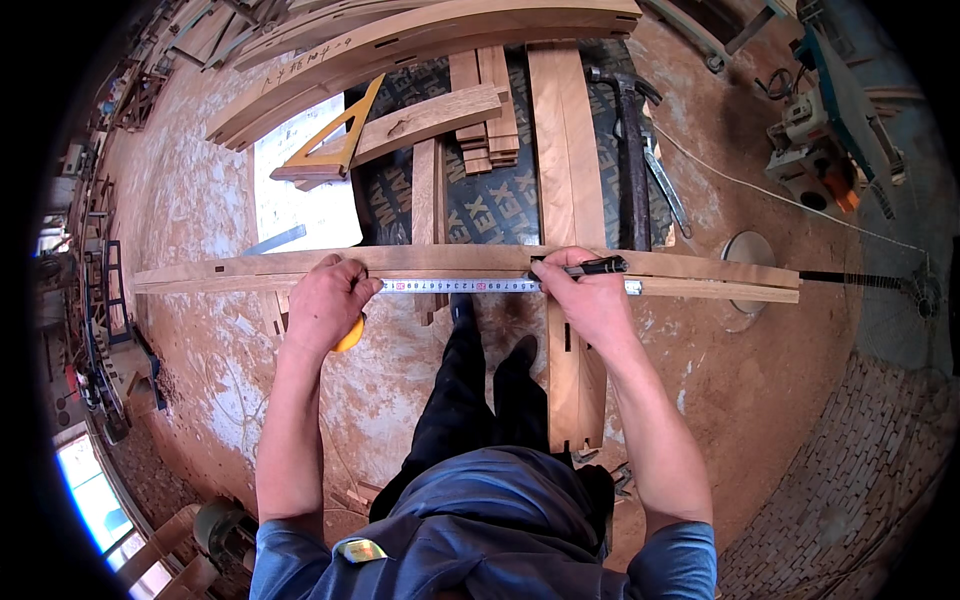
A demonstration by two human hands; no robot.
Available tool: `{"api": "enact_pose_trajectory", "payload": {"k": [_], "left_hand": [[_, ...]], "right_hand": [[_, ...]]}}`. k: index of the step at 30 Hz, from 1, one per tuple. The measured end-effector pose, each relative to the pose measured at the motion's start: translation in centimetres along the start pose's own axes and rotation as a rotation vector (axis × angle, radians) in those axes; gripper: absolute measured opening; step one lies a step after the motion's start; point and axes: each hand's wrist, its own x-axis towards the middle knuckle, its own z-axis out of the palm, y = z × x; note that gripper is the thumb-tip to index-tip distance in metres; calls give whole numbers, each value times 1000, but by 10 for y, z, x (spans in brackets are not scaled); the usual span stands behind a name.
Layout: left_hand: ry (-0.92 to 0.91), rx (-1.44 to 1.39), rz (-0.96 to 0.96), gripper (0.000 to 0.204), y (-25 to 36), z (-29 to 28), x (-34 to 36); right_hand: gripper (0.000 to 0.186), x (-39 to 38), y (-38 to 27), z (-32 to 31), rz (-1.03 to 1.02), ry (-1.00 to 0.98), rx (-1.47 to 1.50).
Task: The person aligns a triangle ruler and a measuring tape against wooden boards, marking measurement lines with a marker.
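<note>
My left hand (325,305) grips a yellow tape measure (348,336) at the left part of a long, slightly curved wooden rail (700,266). The silver blade (440,286) runs rightward along the rail's near side. My right hand (585,305) holds a black pen (600,266) over the rail, its fingers at the blade and partly hiding it. The rail lies across a wide upright-running board (570,140) with dark slots near me and across a narrower batten (427,190).
Beyond lie a yellow triangle square (355,120), stacked timbers (420,25), short slats (472,110), a hammer (635,160), a white sheet (300,215) and a dark printed panel (500,205). A machine (810,150) and cord stand at right; clutter lines the left wall.
</note>
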Motion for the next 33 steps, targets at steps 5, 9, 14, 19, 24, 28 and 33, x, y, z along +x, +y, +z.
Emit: {"api": "enact_pose_trajectory", "payload": {"k": [5, 9, 14, 19, 24, 28, 33], "left_hand": [[-2, -5, -14, 29, 0, 0, 0], [4, 2, 4, 29, 0, 0, 0], [11, 11, 2, 29, -2, 1, 0], [-4, 10, 0, 29, 1, -1, 1], [-9, 17, -15, 29, -3, 2, 1], [38, 43, 62, 29, -19, 12, 3], [23, 28, 94, 26, -35, 16, 5]], "right_hand": [[21, 1, 2, 0, -15, -3, 6], [21, 1, 3, 0, -15, -5, 15], [22, 1, 3, 0, 0, -5, 33], [22, 1, 2, 0, 0, -7, 11], [17, 0, 2, -1, -1, -27, 42], [15, 0, 6, 0, -82, -10, 79], [22, 2, 14, 5, -166, -2, 23]]}}
